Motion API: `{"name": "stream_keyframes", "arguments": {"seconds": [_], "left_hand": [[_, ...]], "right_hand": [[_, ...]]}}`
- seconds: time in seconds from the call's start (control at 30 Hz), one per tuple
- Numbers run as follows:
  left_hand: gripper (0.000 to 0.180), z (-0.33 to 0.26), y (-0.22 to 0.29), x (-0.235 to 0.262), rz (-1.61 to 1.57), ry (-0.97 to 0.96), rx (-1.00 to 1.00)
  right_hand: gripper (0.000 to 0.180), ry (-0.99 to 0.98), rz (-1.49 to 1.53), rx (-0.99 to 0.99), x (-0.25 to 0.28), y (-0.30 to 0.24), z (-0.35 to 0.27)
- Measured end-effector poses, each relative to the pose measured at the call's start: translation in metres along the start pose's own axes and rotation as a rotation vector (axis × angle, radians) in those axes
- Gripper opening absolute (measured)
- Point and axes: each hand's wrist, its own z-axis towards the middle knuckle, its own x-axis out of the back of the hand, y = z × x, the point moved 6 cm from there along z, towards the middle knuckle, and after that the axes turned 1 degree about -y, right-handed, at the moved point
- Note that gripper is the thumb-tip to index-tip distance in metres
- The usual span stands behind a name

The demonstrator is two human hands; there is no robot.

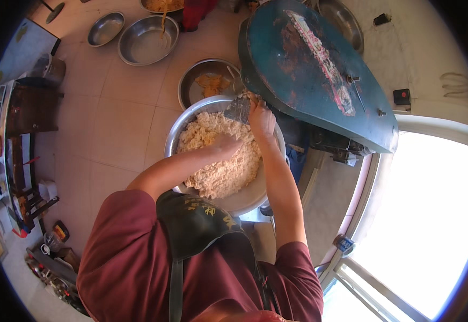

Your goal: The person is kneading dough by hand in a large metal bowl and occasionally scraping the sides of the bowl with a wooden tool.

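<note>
1. Your right hand (262, 121) grips a flat scraper (237, 110) at the far rim of the large metal bowl (171, 144).
2. Your left hand (226, 146) presses into the crumbly dough (220, 180) inside that bowl; its fingers are hidden, so you cannot tell whether they grasp any.
3. Just beyond sits a smaller basin (185, 94) with orange scraps (211, 84).
</note>
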Motion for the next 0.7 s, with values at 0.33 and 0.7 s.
{"name": "stream_keyframes", "arguments": {"seconds": [0.33,0.7], "left_hand": [[0.052,-0.038,0.013,0.03,-0.174,0.385,-0.146],[0.046,-0.043,0.01,0.024,-0.324,0.538,-0.206]], "right_hand": [[0.035,-0.066,0.002,-0.012,0.0,0.005,-0.001],[0.033,0.01,0.001,0.021,-0.019,-0.001,-0.011]]}}
